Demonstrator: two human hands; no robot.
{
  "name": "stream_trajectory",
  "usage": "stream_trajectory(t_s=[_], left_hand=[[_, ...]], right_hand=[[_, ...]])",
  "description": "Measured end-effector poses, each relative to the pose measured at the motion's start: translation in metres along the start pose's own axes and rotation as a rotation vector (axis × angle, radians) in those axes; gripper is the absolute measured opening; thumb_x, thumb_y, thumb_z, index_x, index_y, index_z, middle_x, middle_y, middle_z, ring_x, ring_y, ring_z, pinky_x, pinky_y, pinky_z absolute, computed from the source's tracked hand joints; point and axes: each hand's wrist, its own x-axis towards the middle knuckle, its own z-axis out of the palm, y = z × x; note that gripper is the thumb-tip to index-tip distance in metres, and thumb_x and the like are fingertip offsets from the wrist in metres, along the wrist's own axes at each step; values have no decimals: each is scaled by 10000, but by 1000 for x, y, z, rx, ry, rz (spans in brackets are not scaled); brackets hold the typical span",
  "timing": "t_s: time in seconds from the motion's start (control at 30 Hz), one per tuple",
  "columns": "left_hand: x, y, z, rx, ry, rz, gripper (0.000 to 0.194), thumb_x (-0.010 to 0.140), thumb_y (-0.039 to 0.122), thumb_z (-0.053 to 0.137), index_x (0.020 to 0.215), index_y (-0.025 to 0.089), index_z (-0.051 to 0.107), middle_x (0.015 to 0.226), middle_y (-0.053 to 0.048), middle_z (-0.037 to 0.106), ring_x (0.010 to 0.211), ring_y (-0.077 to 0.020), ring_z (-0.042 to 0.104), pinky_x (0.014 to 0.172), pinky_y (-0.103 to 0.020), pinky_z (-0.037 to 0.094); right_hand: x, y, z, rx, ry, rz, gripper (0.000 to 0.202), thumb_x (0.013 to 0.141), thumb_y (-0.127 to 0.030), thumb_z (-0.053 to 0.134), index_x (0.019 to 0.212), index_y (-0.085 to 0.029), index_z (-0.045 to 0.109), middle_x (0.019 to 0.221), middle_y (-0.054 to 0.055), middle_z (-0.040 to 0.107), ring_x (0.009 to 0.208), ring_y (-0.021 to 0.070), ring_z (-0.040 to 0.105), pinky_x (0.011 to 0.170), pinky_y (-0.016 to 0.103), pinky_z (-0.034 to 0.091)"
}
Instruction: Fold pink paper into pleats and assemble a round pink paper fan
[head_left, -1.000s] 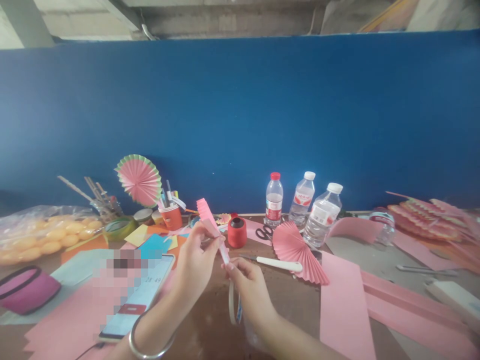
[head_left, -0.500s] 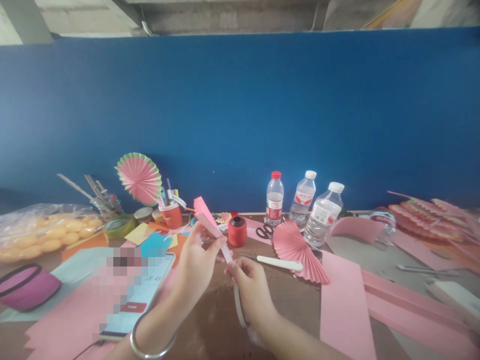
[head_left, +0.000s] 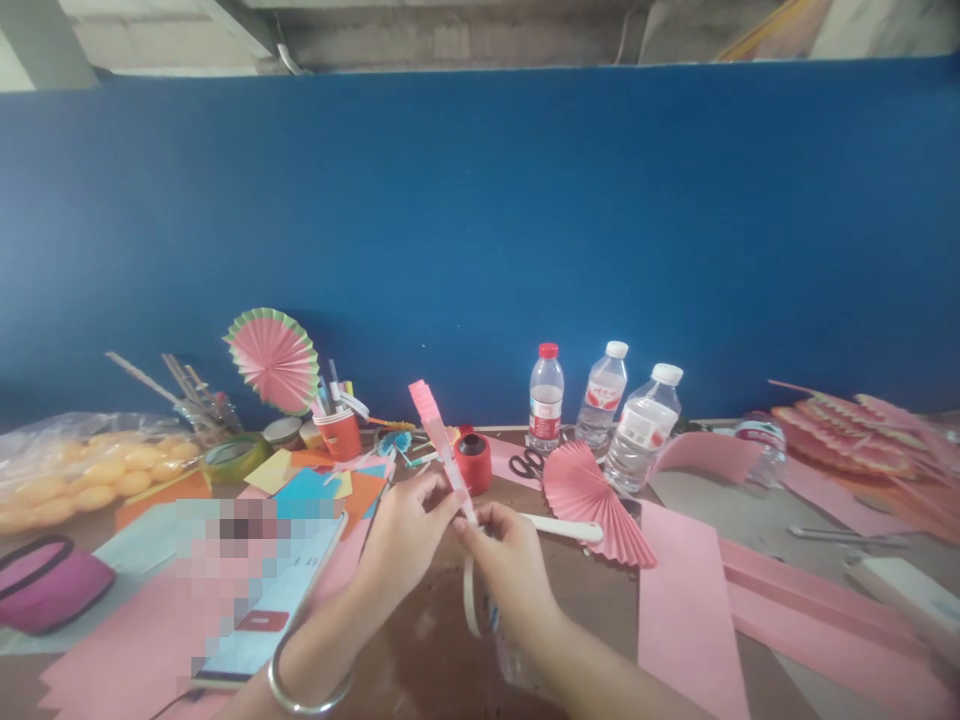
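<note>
A narrow bundle of pleated pink paper (head_left: 429, 415) points up and away above the table. Its lower part is pinched by my left hand (head_left: 405, 535), fingers closed. My right hand (head_left: 517, 565) has thumb and fingers closed at the near end of the bundle, where a pale strip of tape runs along the paper. Below the right fingers hangs a thin white tape roll (head_left: 470, 600), partly hidden by that hand. An opened pink pleated fan (head_left: 592, 500) and a white-handled cutter (head_left: 562, 527) lie to the right of my hands.
Behind my hands stand a red thread spool (head_left: 473, 465), scissors (head_left: 526, 463) and water bottles (head_left: 546, 400). Pink paper sheets (head_left: 686, 610) lie right. At left are a phone (head_left: 277, 600), a pen cup (head_left: 339, 435), a round fan (head_left: 274, 360) and a bag of yellow balls (head_left: 97, 470).
The pleated bundle has turned more upright and moved slightly right. My left hand has slid down closer to the right hand, and the tape roll still hangs below.
</note>
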Motion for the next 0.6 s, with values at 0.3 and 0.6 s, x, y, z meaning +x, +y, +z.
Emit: stream_trajectory(t_s=[0.3, 0.6], left_hand=[[0, -3, -4, 83, 69, 14, 152, 793, 281, 485, 675, 216, 555, 643, -8, 621, 598, -185, 587, 571, -263, 433], [8, -7, -7, -357, 28, -105, 140, 791, 323, 520, 717, 208, 552, 635, 9, 622, 545, -178, 628, 567, -301, 528]], right_hand=[[0, 6, 2, 55, -120, 121, 230, 693, -299, 583, 539, -130, 609, 464, -36, 480, 468, 96, 379, 502, 226, 278], [-4, 11, 4, 184, -153, 187, 210, 673, -298, 606, 581, -122, 675, 569, 28, 598, 608, 151, 494, 639, 263, 332]])
